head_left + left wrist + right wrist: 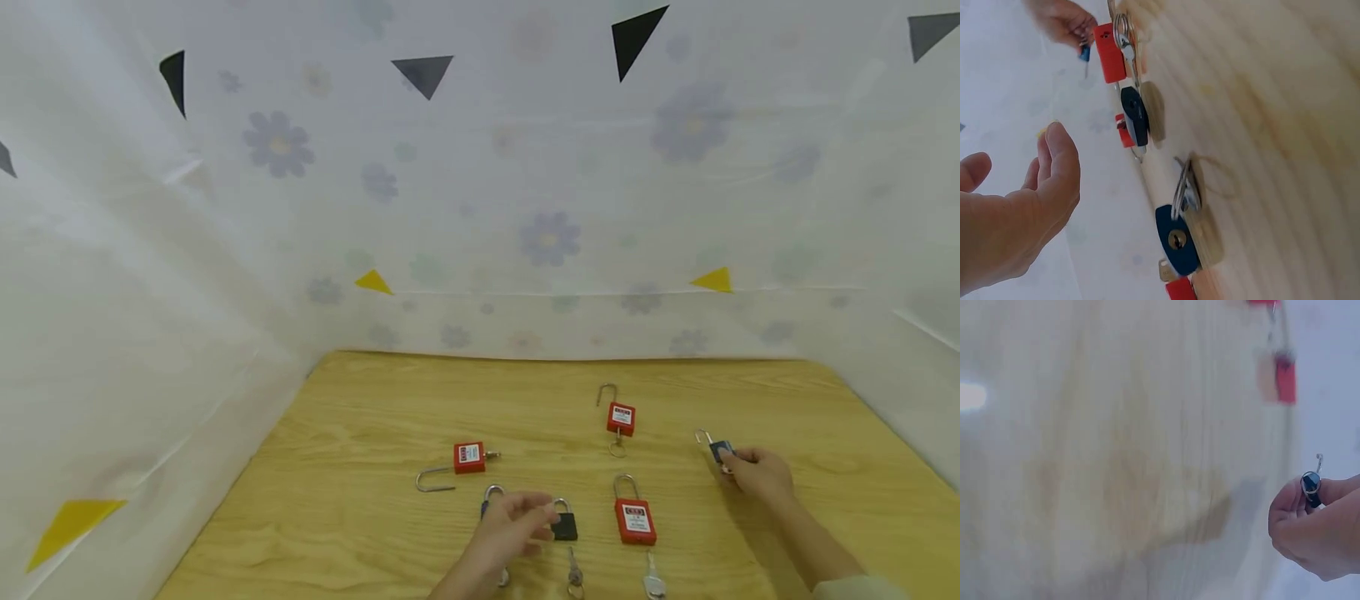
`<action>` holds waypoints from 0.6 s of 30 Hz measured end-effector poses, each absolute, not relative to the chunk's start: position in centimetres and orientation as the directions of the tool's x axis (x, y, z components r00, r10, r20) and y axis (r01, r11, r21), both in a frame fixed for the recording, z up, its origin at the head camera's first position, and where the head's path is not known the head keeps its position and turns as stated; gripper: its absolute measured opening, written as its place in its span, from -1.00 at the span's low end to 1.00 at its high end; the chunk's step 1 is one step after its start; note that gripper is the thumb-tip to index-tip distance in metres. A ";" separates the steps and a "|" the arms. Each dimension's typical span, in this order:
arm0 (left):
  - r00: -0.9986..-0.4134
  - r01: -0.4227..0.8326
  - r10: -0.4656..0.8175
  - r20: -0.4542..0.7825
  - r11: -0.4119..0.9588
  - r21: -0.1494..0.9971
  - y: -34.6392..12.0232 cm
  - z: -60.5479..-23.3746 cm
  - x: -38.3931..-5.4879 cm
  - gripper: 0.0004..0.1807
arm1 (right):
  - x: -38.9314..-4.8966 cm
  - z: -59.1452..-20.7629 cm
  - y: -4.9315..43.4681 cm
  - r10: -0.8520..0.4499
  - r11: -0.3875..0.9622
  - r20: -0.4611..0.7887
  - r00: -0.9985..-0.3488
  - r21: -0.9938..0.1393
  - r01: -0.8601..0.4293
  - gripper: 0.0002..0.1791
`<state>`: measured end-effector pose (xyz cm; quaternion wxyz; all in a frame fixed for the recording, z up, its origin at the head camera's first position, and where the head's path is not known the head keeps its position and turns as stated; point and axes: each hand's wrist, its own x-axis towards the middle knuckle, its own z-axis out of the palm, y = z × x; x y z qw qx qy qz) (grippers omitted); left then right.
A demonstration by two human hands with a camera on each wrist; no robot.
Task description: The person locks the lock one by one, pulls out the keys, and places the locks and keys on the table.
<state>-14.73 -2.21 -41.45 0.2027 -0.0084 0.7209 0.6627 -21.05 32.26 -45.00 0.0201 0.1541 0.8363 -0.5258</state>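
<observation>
My right hand (765, 477) is at the right of the table, pinching a small blue padlock (721, 451) whose shackle stands open. A ring shows at that padlock's lower end in the right wrist view. My left hand (512, 532) hovers over the front middle, fingers loosely bent and holding nothing, as the left wrist view shows. It partly covers another blue padlock (1177, 240) with a keyhole, and a key (1189, 187) lies near it. Just right of the left hand in the head view is a black padlock (565, 527), its shackle closed, with a key (575, 575) in front.
Two red padlocks, one at left (469, 457) and one farther back (622, 419), have open shackles and keys in them. A third red padlock (636, 522) with closed shackle lies nearer, a key (654, 581) below it. Patterned white sheeting (480, 208) encloses the wooden table (360, 533).
</observation>
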 end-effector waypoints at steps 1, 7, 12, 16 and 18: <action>-0.917 -0.279 0.260 -0.301 0.119 0.953 -2.1 -41.5 -14.6 -0.63 | -20.6 -44.7 31.5 0.195 0.329 -0.229 -0.954 -0.900 0.284 -0.49; -0.919 -0.273 0.270 -0.289 0.094 0.957 -0.9 -41.6 -14.5 -0.63 | -17.9 -42.7 24.9 -0.040 0.091 -0.279 -0.959 -0.957 0.275 -0.66; -0.926 -0.250 0.264 -0.270 0.109 0.962 0.1 -41.3 -14.9 -0.58 | -15.6 -42.0 20.4 -0.225 -0.039 -0.254 -0.941 -0.962 0.270 -0.83; -0.936 -0.232 0.254 -0.245 0.078 0.970 0.7 -41.4 -14.9 -0.54 | -14.1 -42.2 18.2 -0.303 -0.111 -0.223 -0.926 -0.957 0.267 -0.88; -0.940 -0.228 0.246 -0.236 0.058 0.972 0.9 -41.6 -14.8 -0.57 | -13.6 -42.5 17.6 -0.330 -0.137 -0.204 -0.922 -0.956 0.261 -0.87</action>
